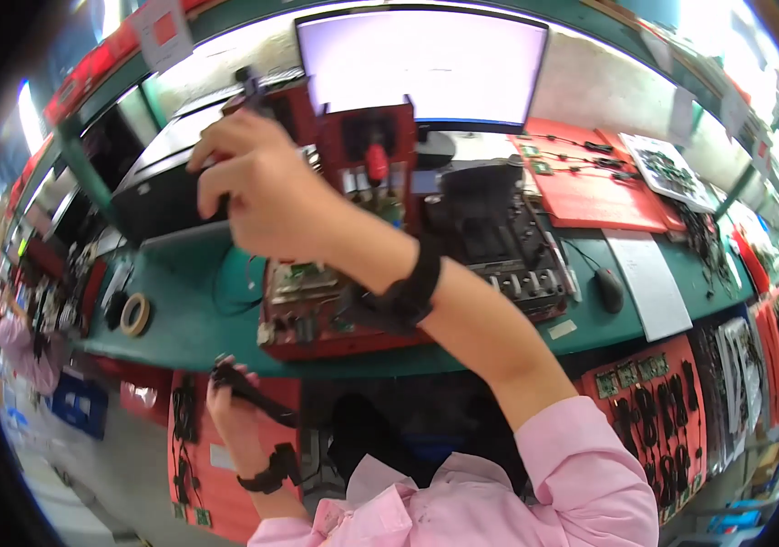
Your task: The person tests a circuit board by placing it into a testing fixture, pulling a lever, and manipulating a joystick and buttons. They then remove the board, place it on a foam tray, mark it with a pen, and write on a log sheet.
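Observation:
My right hand (266,187) reaches across to the left over the bench, its fingers bent and apart with nothing visible between them. Just beyond its knuckles is the dark handle (248,84) of a red test fixture (294,114); I cannot tell whether they touch. A second red fixture (367,118) with a red-tipped clamp (377,162) stands to its right. Below the bench's front edge, my left hand (233,415) is closed around a black cable bundle (257,397). A green circuit board (303,272) lies in the fixture base under my right forearm.
A lit monitor (426,68) stands at the back. Right of the fixtures are a black control unit (490,228), a mouse (606,290) and a paper sheet (649,283). A tape roll (135,314) lies left. Red boards (654,401) with cables flank me.

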A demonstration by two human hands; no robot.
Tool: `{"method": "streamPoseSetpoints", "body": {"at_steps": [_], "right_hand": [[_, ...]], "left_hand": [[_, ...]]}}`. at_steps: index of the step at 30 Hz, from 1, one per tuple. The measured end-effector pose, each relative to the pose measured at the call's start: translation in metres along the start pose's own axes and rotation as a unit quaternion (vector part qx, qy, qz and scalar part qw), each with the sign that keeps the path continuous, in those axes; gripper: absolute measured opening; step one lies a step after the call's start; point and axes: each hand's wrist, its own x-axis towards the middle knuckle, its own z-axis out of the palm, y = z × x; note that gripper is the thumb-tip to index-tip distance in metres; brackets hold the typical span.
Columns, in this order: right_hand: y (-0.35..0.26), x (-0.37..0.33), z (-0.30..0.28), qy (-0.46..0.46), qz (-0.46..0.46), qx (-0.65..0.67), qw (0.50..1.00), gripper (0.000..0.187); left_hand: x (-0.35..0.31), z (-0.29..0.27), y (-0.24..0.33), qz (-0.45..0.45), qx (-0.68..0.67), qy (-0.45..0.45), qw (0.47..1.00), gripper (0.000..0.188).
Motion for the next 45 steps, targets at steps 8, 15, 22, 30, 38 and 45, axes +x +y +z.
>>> {"method": "streamPoseSetpoints", "body": {"at_steps": [8, 15, 22, 30, 38, 45], "right_hand": [[-0.001, 0.0, -0.008, -0.047, 0.033, -0.038, 0.998, 0.028], [-0.004, -0.002, -0.008, -0.077, 0.059, -0.066, 0.993, 0.026], [-0.005, -0.003, -0.008, -0.078, 0.077, -0.068, 0.992, 0.025], [-0.002, -0.004, -0.006, -0.067, 0.05, -0.077, 0.993, 0.024], [-0.002, -0.005, -0.005, -0.062, 0.052, -0.06, 0.995, 0.023], [-0.002, -0.005, -0.005, -0.055, 0.047, -0.057, 0.996, 0.023]], "left_hand": [[-0.005, 0.068, -0.005, -0.083, 0.069, -0.065, 0.992, 0.018], [-0.001, 0.06, -0.017, -0.033, 0.064, -0.021, 0.997, 0.011], [0.003, 0.052, -0.024, -0.022, 0.034, -0.012, 0.999, 0.012], [0.005, 0.051, -0.017, -0.007, 0.091, -0.018, 0.996, 0.013], [0.013, 0.038, -0.019, -0.016, 0.135, -0.056, 0.989, 0.013], [0.014, 0.05, -0.004, -0.045, 0.142, -0.039, 0.988, 0.009]]}}
